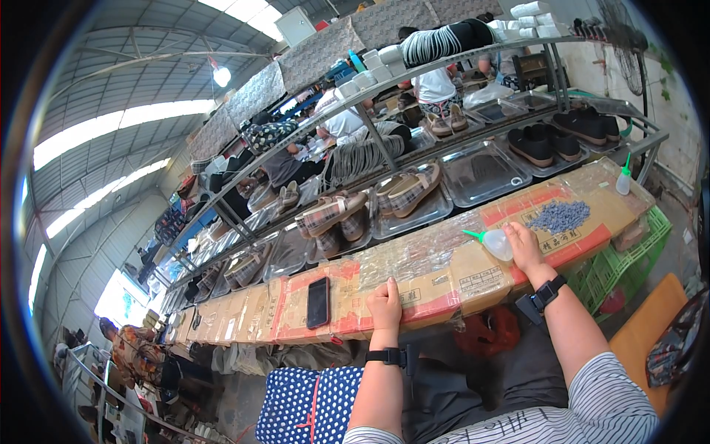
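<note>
My right hand is closed around a translucent squeeze bottle, which lies tilted with its green nozzle pointing left over the bench. My left hand rests as a fist near the bench's front edge, thumb uppermost, with nothing showing in it. Cardboard and clear tape cover the long bench. Left of the fist lies a dark phone. A heap of small grey-blue pieces is spread beyond my right hand. Another green-tipped bottle stands upright at the bench's right end.
Behind the bench, a metal rack carries trays, plaid shoes and black shoes. Below the right end is a green crate. A polka-dotted cloth lies at lower left. One person is at far left; others sit behind the rack.
</note>
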A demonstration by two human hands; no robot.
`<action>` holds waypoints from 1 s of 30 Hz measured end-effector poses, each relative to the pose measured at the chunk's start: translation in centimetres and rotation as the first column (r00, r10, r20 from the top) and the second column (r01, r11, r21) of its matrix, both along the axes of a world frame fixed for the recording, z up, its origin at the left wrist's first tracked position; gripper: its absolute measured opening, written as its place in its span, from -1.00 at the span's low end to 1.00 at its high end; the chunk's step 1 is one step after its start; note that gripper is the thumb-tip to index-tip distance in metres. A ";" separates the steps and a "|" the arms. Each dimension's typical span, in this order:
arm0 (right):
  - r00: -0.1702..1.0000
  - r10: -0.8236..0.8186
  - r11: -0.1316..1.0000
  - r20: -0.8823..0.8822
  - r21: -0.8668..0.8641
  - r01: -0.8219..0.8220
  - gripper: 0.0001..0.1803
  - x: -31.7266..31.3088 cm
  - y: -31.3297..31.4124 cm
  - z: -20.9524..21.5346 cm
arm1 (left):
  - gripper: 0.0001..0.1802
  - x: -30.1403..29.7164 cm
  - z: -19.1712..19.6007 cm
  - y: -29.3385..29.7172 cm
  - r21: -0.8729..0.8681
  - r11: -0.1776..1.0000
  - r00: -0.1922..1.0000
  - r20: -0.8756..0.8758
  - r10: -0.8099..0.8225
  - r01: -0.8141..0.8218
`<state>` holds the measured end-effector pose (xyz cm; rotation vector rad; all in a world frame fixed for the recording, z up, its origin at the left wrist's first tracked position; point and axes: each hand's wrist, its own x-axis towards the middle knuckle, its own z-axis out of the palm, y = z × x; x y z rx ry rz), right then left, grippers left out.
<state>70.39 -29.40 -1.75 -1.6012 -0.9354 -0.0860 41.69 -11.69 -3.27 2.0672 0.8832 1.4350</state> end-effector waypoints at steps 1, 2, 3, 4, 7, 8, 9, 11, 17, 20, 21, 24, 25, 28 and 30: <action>1.000 0.000 1.000 -0.003 -0.007 0.000 -0.57 0.0 0.0 0.0 | -0.48 0.0 0.0 0.0 0.013 1.000 1.000 0.003 0.001 -0.001; 1.000 0.000 1.000 -0.007 -0.014 0.000 -0.57 0.1 0.0 -0.1 | -0.48 0.0 -0.1 0.1 0.013 1.000 1.000 0.003 0.001 -0.001; 1.000 0.000 1.000 -0.007 -0.014 0.000 -0.57 0.1 0.0 -0.1 | -0.47 0.0 -0.1 0.1 0.021 1.000 1.000 0.001 0.003 -0.003; 1.000 -0.001 1.000 -0.002 -0.009 0.000 -0.57 0.1 0.0 -0.1 | -0.47 0.0 -0.1 0.1 0.030 1.000 1.000 -0.001 0.005 -0.005; 1.000 0.002 1.000 -0.006 -0.010 -0.002 -0.57 0.1 0.0 -0.1 | -0.47 0.1 -0.2 0.0 0.018 1.000 1.000 0.017 0.001 -0.001; 1.000 0.006 1.000 -0.015 -0.016 -0.006 -0.57 0.1 0.0 -0.1 | -0.47 0.1 -0.2 0.0 0.018 1.000 1.000 0.017 0.001 -0.002; 1.000 0.006 1.000 -0.015 -0.016 -0.006 -0.57 0.1 0.0 -0.1 | -0.47 0.1 -0.2 0.0 0.019 1.000 1.000 0.015 0.002 -0.003; 1.000 0.007 1.000 -0.023 -0.018 -0.007 -0.57 0.1 0.0 -0.1 | -0.47 0.1 -0.3 0.1 0.020 1.000 1.000 0.014 0.002 -0.003; 1.000 0.003 1.000 -0.010 -0.017 -0.003 -0.58 0.0 -0.1 0.1 | -0.46 0.0 -0.2 0.3 0.022 1.000 1.000 0.004 0.006 -0.006; 1.000 0.002 1.000 -0.010 -0.016 -0.002 -0.58 0.2 0.1 -0.2 | -0.46 0.0 -0.4 0.3 0.014 1.000 1.000 0.004 0.002 -0.002; 1.000 0.001 1.000 -0.011 -0.016 -0.001 -0.58 0.2 0.1 -0.4 | -0.47 0.1 -0.4 0.4 0.021 1.000 1.000 -0.008 0.005 -0.005; 1.000 -0.001 1.000 -0.001 0.002 0.001 -0.57 0.1 0.1 -0.3 | -0.47 0.0 -0.4 0.4 0.023 1.000 1.000 -0.008 0.002 -0.002; 1.000 0.000 1.000 -0.002 0.005 0.000 -0.57 0.1 0.1 -0.2 | -0.47 0.0 -0.4 0.4 0.018 1.000 1.000 0.002 -0.006 0.006; 1.000 0.002 1.000 -0.002 0.009 -0.002 -0.57 0.0 0.1 -0.2 | -0.47 -0.1 -0.5 0.5 0.018 1.000 1.000 -0.002 -0.004 0.004; 1.000 0.004 1.000 -0.001 0.009 -0.004 -0.56 0.0 0.1 -0.2 | -0.47 -0.2 -0.6 0.6 0.016 1.000 1.000 -0.006 -0.001 0.002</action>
